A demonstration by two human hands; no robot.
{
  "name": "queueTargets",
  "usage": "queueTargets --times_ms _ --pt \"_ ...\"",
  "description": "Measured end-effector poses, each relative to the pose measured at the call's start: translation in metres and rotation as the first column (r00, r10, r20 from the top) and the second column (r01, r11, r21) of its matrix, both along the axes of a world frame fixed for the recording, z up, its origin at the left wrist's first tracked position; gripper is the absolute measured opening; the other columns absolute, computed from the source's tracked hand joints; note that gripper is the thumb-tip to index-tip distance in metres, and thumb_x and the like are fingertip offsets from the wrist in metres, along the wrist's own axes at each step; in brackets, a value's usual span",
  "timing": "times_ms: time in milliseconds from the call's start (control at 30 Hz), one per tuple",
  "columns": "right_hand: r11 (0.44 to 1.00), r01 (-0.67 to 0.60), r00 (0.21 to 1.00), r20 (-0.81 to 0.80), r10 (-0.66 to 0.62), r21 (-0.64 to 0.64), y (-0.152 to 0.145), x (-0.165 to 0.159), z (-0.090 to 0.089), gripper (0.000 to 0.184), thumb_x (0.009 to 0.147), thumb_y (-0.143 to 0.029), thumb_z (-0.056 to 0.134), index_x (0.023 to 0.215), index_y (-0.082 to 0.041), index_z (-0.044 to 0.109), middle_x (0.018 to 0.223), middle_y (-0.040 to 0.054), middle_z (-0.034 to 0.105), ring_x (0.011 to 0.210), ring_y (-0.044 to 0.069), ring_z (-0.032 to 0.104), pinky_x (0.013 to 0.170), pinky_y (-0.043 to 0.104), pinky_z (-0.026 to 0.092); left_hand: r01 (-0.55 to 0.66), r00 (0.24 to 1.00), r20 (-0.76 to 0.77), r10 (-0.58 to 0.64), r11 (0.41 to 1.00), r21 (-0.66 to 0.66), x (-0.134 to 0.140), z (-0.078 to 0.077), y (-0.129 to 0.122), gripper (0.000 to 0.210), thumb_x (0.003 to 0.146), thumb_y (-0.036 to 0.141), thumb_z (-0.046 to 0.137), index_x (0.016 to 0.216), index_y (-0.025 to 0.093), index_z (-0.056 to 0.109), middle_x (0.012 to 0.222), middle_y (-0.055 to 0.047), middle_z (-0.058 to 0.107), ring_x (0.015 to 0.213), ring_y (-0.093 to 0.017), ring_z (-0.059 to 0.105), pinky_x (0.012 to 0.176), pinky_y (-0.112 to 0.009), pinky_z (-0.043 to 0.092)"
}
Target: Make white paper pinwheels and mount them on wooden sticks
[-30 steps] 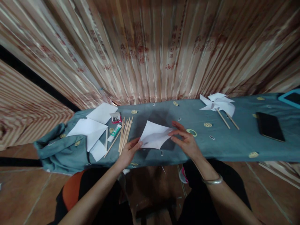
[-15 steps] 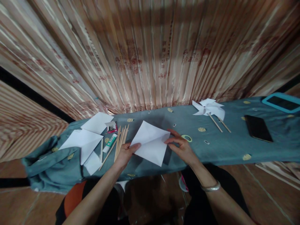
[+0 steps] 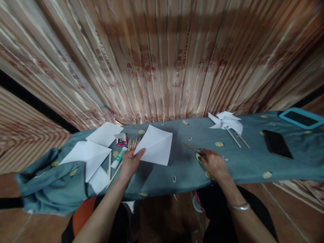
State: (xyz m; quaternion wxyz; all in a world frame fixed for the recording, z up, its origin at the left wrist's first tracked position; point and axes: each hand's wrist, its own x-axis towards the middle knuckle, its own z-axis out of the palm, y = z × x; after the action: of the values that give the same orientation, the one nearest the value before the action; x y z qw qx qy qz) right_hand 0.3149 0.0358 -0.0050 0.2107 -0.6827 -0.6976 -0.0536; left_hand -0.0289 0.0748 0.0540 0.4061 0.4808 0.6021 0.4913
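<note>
A creased square of white paper (image 3: pixel 157 145) is pinched at its left corner in my left hand (image 3: pixel 131 163), held above the cloth. My right hand (image 3: pixel 215 163) is closed round the pale green handles of a pair of scissors (image 3: pixel 198 156); the narrow blades point left toward the paper, apart from it. Just behind my left hand lie several thin wooden sticks (image 3: pixel 133 143), partly covered by hand and paper. A glue stick (image 3: pixel 118 157) and a small red-and-white box (image 3: pixel 121 138) with dark contents sit to the left.
More white paper sheets (image 3: pixel 96 155) lie at the left end of the teal tablecloth (image 3: pixel 177 185). White paper pinwheels (image 3: pixel 225 121) on sticks rest at the back right. Beyond them are a black phone (image 3: pixel 277 144) and a blue-framed tablet (image 3: pixel 302 118). A striped curtain (image 3: pixel 162 67) hangs behind.
My right hand has let go of the paper, moved right and taken hold of the scissors. My left hand keeps the paper, which has tilted and shifted slightly left.
</note>
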Motion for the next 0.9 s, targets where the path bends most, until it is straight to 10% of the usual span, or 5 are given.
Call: queueTargets --times_ms 167,300,433,567,900 --pt "0.981 0.036 0.997 0.081 -0.021 -0.193 0.001 -0.009 0.015 0.034 0.084 -0.017 0.052 0.114 -0.01 0.065 0.096 0.0183 0.075 0.089 0.03 0.071 0.078 0.038 0.053 -0.016 1.0 0.011 0.016 0.999 0.03 -0.005 -0.001 0.006 0.042 0.057 0.053 0.078 0.075 0.015 0.077 0.075 -0.006 0.076 0.064 -0.023 0.066 0.06 -0.033 0.054" --pt "0.948 0.009 0.958 -0.268 -0.099 -0.318 0.005 -0.018 0.027 0.025 0.081 -0.026 0.058 0.101 -0.018 0.071 0.086 0.0104 0.077 0.079 0.026 0.071 0.07 0.033 0.051 -0.05 0.998 0.035 0.047 0.995 0.084 -0.01 0.004 0.01 0.041 0.059 0.052 0.077 0.073 0.013 0.076 0.068 -0.005 0.074 0.058 -0.02 0.063 0.055 -0.03 0.051" --pt "0.915 -0.272 0.443 -0.883 -0.154 -0.297 0.004 -0.036 0.032 0.042 0.067 -0.044 0.075 0.099 -0.019 0.071 0.09 0.0097 0.077 0.074 0.024 0.071 0.049 0.026 0.045 -0.067 0.997 -0.03 0.073 0.984 0.164 -0.014 0.011 0.014 0.039 0.063 0.053 0.072 0.07 0.014 0.075 0.067 -0.005 0.073 0.061 -0.02 0.063 0.057 -0.029 0.049" --pt "0.86 -0.475 0.033 -0.98 -0.194 -0.186 -0.004 -0.07 0.042 0.051 0.061 -0.047 0.085 0.101 -0.018 0.072 0.097 0.0114 0.076 0.079 0.022 0.071 0.064 0.029 0.051 -0.016 0.975 -0.216 0.06 0.979 0.203 -0.011 0.011 0.017 0.03 0.068 0.046 0.07 0.066 0.016 0.074 0.06 -0.003 0.069 0.06 -0.021 0.062 0.057 -0.028 0.046" --pt "0.738 -0.593 0.078 -0.935 -0.347 -0.323 -0.009 -0.104 0.039 0.058 0.055 -0.048 0.088 0.101 -0.017 0.071 0.078 0.0045 0.071 0.065 0.015 0.064 0.048 0.021 0.039 -0.121 0.981 -0.119 0.155 0.961 0.25 -0.022 0.019 0.024 0.034 0.067 0.048 0.07 0.073 0.016 0.075 0.068 -0.005 0.073 0.064 -0.021 0.064 0.063 -0.03 0.05"
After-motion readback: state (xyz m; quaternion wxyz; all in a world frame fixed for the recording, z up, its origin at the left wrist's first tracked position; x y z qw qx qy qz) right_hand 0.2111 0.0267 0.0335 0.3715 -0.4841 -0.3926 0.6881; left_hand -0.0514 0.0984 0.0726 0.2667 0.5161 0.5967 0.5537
